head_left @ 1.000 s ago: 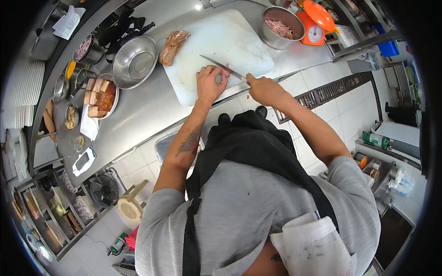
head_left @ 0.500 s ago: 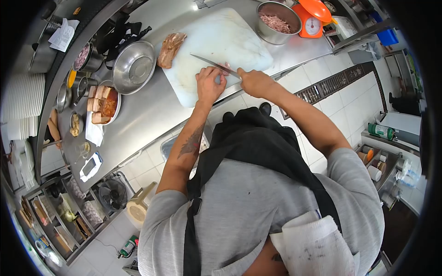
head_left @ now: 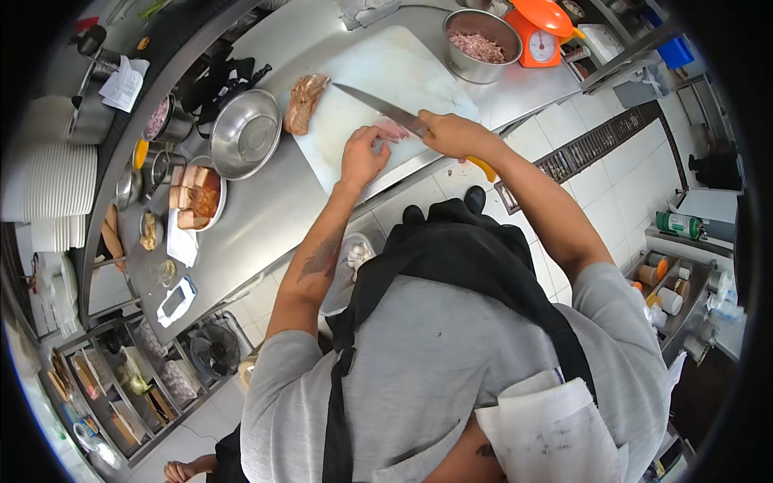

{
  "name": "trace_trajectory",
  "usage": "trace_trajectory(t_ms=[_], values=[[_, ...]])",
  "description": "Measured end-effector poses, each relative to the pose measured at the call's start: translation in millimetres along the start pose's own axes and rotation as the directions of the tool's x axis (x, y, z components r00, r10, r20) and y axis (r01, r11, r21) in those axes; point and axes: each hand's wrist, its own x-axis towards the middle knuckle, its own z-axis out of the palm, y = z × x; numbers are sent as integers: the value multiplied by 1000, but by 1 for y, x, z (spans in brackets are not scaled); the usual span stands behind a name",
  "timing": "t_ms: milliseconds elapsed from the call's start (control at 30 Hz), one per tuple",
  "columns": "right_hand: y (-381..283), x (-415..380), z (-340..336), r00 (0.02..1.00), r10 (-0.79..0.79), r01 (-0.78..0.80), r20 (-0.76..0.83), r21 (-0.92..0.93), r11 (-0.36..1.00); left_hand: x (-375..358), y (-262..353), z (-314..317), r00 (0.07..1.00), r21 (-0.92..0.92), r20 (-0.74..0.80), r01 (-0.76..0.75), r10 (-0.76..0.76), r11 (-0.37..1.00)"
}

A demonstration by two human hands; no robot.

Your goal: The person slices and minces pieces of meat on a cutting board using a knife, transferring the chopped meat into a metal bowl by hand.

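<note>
A long knife (head_left: 378,105) with a yellow handle is in my right hand (head_left: 452,135), its blade pointing left over the white cutting board (head_left: 386,68). Under and beside the blade lies pink sliced meat (head_left: 393,129) near the board's front edge. My left hand (head_left: 365,154) rests on the board with curled fingers, the fingertips at the left end of that meat; whether they grip it cannot be made out. A larger brown-pink piece of meat (head_left: 305,105) lies at the board's left edge.
A steel pot of minced meat (head_left: 481,55) and an orange scale (head_left: 541,40) stand at the back right. Left are a steel bowl (head_left: 245,134) and a dish of meat blocks (head_left: 217,201). Another person's hand (head_left: 179,471) shows at bottom left.
The knife blade has turned to show its broad side, and its handle now shows. My left fingers have drawn slightly left off the meat. Another person's hand has come into view.
</note>
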Motion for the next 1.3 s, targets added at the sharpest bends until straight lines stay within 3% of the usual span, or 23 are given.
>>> trace_trajectory(t_ms=[67, 133, 200, 267, 400, 467, 533, 633, 700, 833, 900, 933, 1000, 1033, 1100, 1133, 1200, 1267, 1300], values=[[16, -7, -7, 998, -9, 11, -61, 28, 1000, 15, 14, -20, 998, 83, 70, -7, 1, 996], [23, -13, -11, 992, -12, 20, -123, 57, 998, 37, 27, -29, 906, 293, 288, -391, 309, 872], [26, -19, -18, 987, 93, -82, -134, 91, 992, 55, 35, -22, 845, 253, 355, -498, 399, 830], [31, -27, -17, 984, 103, -85, -146, 124, 989, 69, 40, -18, 693, 171, 563, -631, 450, 757], [39, -41, -9, 983, 125, -95, -134, 210, 973, 97, 27, -7, 717, 227, 623, -549, 313, 804], [48, -41, -4, 979, 146, -114, -140, 215, 970, 111, 23, 0, 882, 225, 329, -419, 336, 880], [54, -42, -2, 977, 163, -133, -138, 206, 970, 120, 21, 6, 888, 175, 330, -392, 321, 903], [60, -47, 0, 970, 202, -165, -137, 246, 955, 121, 27, 3, 820, 175, 425, -491, 384, 854], [63, -52, 1, 965, 231, -191, -123, 274, 943, 112, 26, -22, 643, 129, 651, -618, 404, 776], [64, -58, 11, 968, 235, -201, -92, 283, 938, 84, 14, -51, 605, 117, 640, -686, 474, 718], [61, -56, 21, 975, 212, -183, -71, 292, 939, 74, 9, -46, 746, 154, 556, -525, 366, 837], [61, -51, 26, 977, 205, -179, -65, 282, 943, 69, 4, -38, 755, 158, 547, -517, 361, 842], [62, -42, 38, 978, 185, -153, -94, 272, 950, 57, 0, -14, 928, 263, 345, -236, 138, 935], [59, -39, 40, 977, 195, -165, -86, 272, 948, 46, 12, -9, 933, 261, 334, -225, 131, 939], [53, -35, 43, 976, 191, -160, -102, 255, 954, 20, 32, -4, 983, 395, 55, -180, 173, 901], [51, -35, 43, 973, 191, -155, -129, 249, 956, 17, 27, -1, 985, 389, 44, -172, 168, 905], [53, -30, 39, 973, 195, -166, -124, 211, 963, 15, 10, 6, 926, 378, -359, 33, 114, 925], [55, -24, 38, 974, 197, -175, -114, 173, 969, 29, -12, 7, 898, 361, -437, 126, 49, 924], [54, -21, 37, 973, 195, -176, -126, 149, 973, 38, -14, 5, 929, 309, -360, 35, 82, 950]])
